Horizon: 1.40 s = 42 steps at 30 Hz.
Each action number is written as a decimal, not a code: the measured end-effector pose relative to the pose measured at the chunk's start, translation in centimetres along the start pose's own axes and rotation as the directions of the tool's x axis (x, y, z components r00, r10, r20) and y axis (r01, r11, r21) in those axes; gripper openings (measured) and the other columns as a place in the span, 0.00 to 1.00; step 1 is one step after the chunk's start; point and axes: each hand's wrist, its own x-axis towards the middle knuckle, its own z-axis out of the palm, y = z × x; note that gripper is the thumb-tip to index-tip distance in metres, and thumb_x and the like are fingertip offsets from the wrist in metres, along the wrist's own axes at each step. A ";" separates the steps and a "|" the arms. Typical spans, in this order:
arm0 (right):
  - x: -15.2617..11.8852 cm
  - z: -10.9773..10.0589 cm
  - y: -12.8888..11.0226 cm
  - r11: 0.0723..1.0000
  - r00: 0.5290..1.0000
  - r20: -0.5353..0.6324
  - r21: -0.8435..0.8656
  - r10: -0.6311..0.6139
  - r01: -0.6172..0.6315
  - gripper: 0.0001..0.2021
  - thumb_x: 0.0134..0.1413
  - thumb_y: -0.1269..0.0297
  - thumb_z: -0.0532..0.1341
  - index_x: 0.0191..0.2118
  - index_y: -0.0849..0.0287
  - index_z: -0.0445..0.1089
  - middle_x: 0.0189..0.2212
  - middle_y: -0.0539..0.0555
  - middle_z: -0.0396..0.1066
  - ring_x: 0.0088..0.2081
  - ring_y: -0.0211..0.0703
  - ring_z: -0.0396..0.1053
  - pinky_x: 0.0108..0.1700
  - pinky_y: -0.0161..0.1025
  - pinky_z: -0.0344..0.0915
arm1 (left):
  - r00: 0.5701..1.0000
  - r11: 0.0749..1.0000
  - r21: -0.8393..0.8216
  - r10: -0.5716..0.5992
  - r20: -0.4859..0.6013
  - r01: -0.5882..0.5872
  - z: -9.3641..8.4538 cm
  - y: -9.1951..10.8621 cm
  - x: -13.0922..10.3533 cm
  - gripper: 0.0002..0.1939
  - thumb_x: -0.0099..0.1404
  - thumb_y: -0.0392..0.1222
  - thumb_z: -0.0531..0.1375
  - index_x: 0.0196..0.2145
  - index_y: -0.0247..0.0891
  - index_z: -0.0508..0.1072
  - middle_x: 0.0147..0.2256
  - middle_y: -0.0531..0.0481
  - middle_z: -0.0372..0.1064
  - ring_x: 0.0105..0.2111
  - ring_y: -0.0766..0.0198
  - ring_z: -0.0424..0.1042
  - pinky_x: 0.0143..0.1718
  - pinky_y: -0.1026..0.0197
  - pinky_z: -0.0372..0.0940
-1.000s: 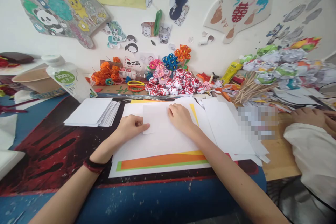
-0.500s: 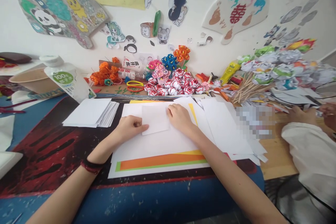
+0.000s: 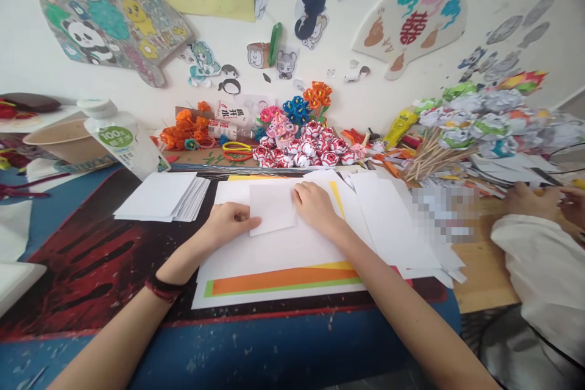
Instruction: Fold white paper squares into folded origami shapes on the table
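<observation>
A small square of white paper (image 3: 273, 210) is held between my two hands, just over a stack of larger sheets. My left hand (image 3: 231, 222) pinches its lower left edge, thumb on top and fingers curled. At its upper right edge, my right hand (image 3: 314, 207) grips with closed fingers. Beneath lies the large white sheet (image 3: 274, 262), with orange paper (image 3: 283, 280) and green and yellow strips showing at its borders. To the left sits a pile of white paper squares (image 3: 158, 195), slightly fanned.
More white sheets (image 3: 393, 219) lie at right. Red-and-white paper flowers (image 3: 311, 149) line the wall side, with a white bottle (image 3: 121, 140) at left. Wrapped flowers on sticks (image 3: 475, 116) stand at back right. A co-worker's sleeve (image 3: 530, 256) and hands are at far right.
The view has shifted slightly, so things sit a little further right. Both hands keep their hold on the paper square. The co-worker's hands have moved a little.
</observation>
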 end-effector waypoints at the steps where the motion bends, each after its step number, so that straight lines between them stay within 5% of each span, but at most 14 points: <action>1: 0.0 0.0 0.0 1.000 1.000 -0.001 0.001 0.001 -0.001 0.14 0.67 0.64 0.48 0.37 0.59 0.70 0.36 0.56 0.72 0.41 0.45 0.67 0.42 0.38 0.57 | 1.000 1.000 -0.007 -0.002 -0.002 0.002 0.0 0.0 0.0 0.21 0.58 0.55 0.57 0.17 0.36 0.64 0.19 0.55 0.57 0.23 0.68 0.55 0.26 0.64 0.50; 42: -0.1 0.2 0.3 1.000 1.000 -0.015 0.002 -0.015 0.015 0.14 0.66 0.65 0.48 0.36 0.59 0.69 0.34 0.56 0.72 0.39 0.44 0.66 0.41 0.38 0.56 | 1.000 1.000 -0.005 -0.002 0.009 0.002 0.1 0.0 -0.1 0.21 0.58 0.55 0.57 0.17 0.36 0.67 0.20 0.54 0.59 0.24 0.67 0.57 0.29 0.63 0.51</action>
